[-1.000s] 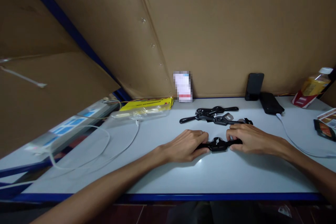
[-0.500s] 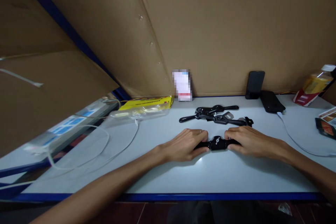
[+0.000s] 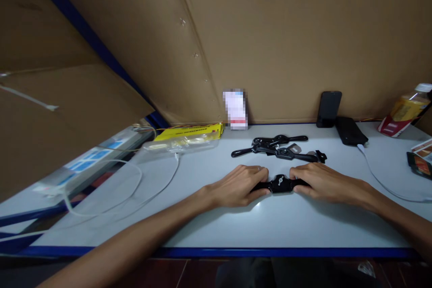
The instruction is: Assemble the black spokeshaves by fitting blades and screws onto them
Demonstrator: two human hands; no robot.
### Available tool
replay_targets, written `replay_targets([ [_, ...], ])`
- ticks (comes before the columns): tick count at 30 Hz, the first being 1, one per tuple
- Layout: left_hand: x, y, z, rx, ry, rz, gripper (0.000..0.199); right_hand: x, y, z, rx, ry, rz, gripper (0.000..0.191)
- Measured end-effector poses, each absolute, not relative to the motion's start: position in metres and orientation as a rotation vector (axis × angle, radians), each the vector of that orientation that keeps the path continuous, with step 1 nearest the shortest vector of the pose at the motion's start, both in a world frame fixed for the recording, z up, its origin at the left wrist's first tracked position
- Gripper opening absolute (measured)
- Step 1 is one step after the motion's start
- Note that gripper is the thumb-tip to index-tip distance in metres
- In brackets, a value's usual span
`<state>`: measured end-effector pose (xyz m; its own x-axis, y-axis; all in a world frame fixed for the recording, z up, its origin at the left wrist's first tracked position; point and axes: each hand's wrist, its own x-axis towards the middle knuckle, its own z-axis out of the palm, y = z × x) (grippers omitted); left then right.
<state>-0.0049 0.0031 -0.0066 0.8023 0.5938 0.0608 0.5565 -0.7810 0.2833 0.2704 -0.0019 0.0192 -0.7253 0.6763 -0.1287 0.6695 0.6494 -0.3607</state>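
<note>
Head: L hand [image 3: 238,185], R hand [image 3: 320,180], grip round blk tool [image 3: 282,184]; similar tools [image 3: 284,153], phone [image 3: 329,109] behind.

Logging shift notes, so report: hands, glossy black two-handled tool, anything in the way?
Left hand, right hand closed on opposite ends. Glossy black two-handled tool, midsection showing between them. Nearest clutter: similar black tools just beyond.

Between the left fingers [image 3: 262,173] and the right fingers [image 3: 295,173] a black tool [image 3: 281,183] bridges the gap, while bare desk [image 3: 270,225] gives open room on the near side of both. Just beyond the fingers, overlapping black tools [image 3: 284,153] block a low pass forward. Free surface runs leftward from the left fingers to a white cable [image 3: 177,157], and right of the overlapping tools to a charging cord [image 3: 362,149].
</note>
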Motion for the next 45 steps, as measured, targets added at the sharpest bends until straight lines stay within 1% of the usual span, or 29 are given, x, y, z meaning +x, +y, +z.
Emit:
replay_targets([
  [11,-0.0051,0.0047,-0.0069,2.808,0.882,0.154,0.028,0.2701,-0.0041,0.0220,-1.117,-2.859,0.609,0.010],
  [19,-0.0035,0.0032,-0.0068,2.898,0.862,0.151,0.035,0.2704,-0.0040,0.0270,-1.086,-2.858,0.656,0.015],
  [37,-0.0009,0.0026,-0.0045,2.958,0.861,0.136,0.034,0.2702,-0.0028,0.0248,-1.100,-2.849,0.662,0.026],
  [45,-0.0006,0.0034,-0.0049,2.972,0.861,0.121,0.034,0.2707,-0.0025,0.0216,-1.077,-2.853,0.628,0.028],
])
